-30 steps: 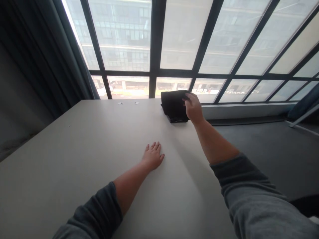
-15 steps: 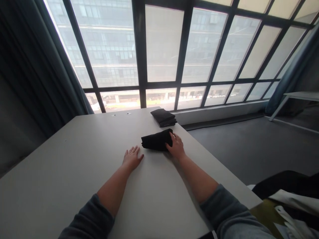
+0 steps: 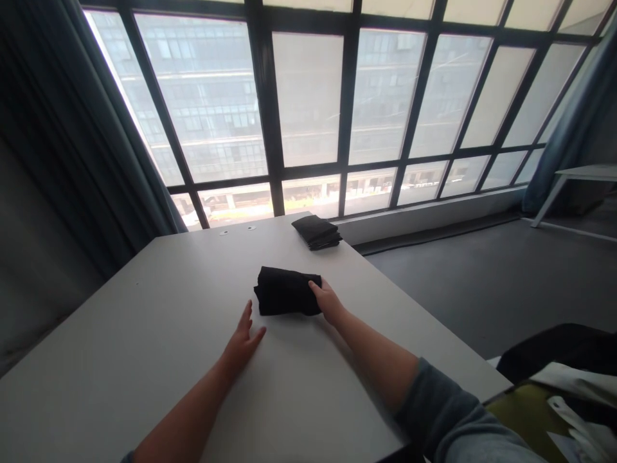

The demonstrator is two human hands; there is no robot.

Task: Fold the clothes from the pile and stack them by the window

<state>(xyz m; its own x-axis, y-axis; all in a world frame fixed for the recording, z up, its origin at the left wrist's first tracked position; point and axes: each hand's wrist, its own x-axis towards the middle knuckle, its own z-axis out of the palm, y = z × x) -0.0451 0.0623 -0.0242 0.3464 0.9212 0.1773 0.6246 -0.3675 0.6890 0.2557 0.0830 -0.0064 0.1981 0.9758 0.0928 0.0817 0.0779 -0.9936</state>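
Near right corner: pale crumpled sheets on an olive surface point(image 3: 554, 411), cropped by the frame, can't identify them. Dark rounded shape point(image 3: 554, 350) behind them, also unclear.

Left hand point(image 3: 242, 341) rests edge-on on the plain white rectangular table point(image 3: 144, 360), fingers straight and spread loosely, holding nothing. It sits just near-left of the cloth, looks like bracing.

Right hand point(image 3: 328, 302) grips the right end of the folded black fabric bundle point(image 3: 284, 299), fingers curled over the top edge, thumb side hidden under it. Bundle lies flat on the table, mid-width, past both hands. The end grip probably keeps the folds together.

Farther, at the table's far right corner: a stack of similar folded black fabric pieces point(image 3: 317, 231), untouched, well apart from the bundle. Piece count unreadable.

Two small round fittings point(image 3: 236, 230) at the far edge. Beyond: dark-framed grid window point(image 3: 308, 96), grey-blue curtains point(image 3: 58, 128) on both sides, right one cropped.
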